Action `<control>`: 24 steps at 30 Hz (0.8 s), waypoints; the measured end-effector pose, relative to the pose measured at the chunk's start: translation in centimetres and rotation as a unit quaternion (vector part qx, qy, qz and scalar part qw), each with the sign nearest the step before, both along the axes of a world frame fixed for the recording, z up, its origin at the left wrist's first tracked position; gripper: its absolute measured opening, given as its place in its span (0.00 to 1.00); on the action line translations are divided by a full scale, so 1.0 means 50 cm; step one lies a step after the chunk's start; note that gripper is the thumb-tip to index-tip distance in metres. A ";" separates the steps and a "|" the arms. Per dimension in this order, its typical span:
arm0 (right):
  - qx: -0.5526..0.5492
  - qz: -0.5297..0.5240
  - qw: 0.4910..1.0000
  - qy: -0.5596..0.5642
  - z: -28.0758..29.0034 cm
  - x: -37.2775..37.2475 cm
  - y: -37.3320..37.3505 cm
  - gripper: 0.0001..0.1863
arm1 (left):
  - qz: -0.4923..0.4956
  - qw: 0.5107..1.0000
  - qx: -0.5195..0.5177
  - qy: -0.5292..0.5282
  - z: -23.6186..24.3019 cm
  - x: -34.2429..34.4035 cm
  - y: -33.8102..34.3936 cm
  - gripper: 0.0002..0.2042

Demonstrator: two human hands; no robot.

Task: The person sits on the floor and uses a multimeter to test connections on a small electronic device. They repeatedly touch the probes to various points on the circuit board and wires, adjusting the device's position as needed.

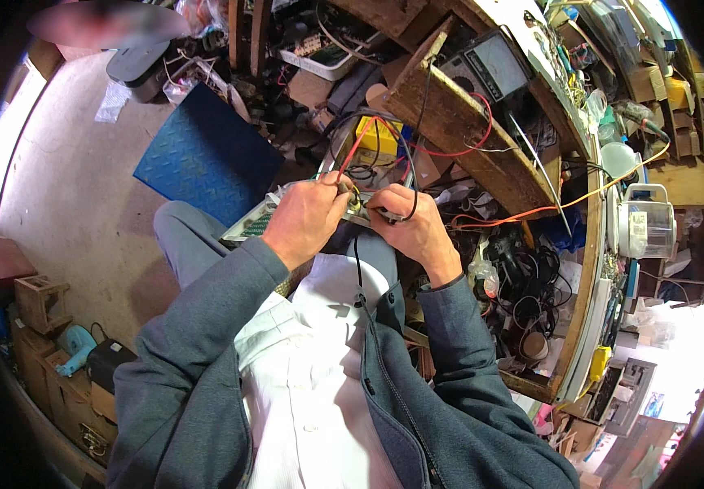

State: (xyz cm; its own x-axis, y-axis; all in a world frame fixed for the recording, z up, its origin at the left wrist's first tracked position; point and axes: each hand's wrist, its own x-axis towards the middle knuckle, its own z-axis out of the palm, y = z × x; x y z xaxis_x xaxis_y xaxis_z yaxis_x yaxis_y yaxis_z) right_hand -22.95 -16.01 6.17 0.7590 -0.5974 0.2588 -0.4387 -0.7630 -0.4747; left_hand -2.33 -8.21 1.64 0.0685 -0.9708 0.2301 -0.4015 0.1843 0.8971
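Head view: at the far left, a small wooden stool (42, 303) stands above a light-blue device (81, 350), which sits beside a black case (113, 364). Right of these, a blue diamond-patterned sheet (209, 155) lies tilted near the person's left knee. A shallow pale-rimmed housing (236, 231) is positioned over the lap, partly covered by both hands. The left hand (307, 218) is closed in a pinch at the housing; the red lead (356, 150) runs down to its fingers. A yellow block (379, 137) is located beyond the hands, among loose cables. The right hand (415, 230) is just beside the left, fingers closed on the black lead (416, 183); the tips of both leads are too small to make out. Farther right, an analog meter (486, 68) is seated in a wooden compartment (474, 134). Below it lies a tangle of black cables (534, 281). Along the right, the table (590, 301) carries a clear plastic container with a handle (649, 232).
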 end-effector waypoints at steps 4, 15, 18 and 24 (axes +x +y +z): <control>-0.001 0.000 1.000 0.005 -0.001 -0.001 -0.001 0.09 | -0.004 1.000 0.026 0.002 0.018 0.002 0.003 0.07; 0.002 0.001 1.000 0.001 -0.002 0.000 -0.002 0.09 | 0.002 1.000 0.003 0.008 0.012 -0.001 0.007 0.07; 0.011 -0.004 1.000 0.003 -0.002 -0.001 -0.002 0.09 | 0.009 1.000 -0.011 0.021 0.022 0.000 0.010 0.08; 0.020 0.004 1.000 0.003 0.002 -0.002 -0.004 0.08 | 0.026 0.996 0.007 0.081 0.073 0.014 0.029 0.07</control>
State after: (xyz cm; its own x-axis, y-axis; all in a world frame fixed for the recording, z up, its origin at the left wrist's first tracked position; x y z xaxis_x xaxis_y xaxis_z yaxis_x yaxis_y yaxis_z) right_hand -23.05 -16.23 6.27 0.7650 -0.6018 0.2293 -0.4367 -0.7464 -0.5021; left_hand -1.64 -6.76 5.28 0.1530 -0.9680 0.1988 -0.2603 0.1546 0.9531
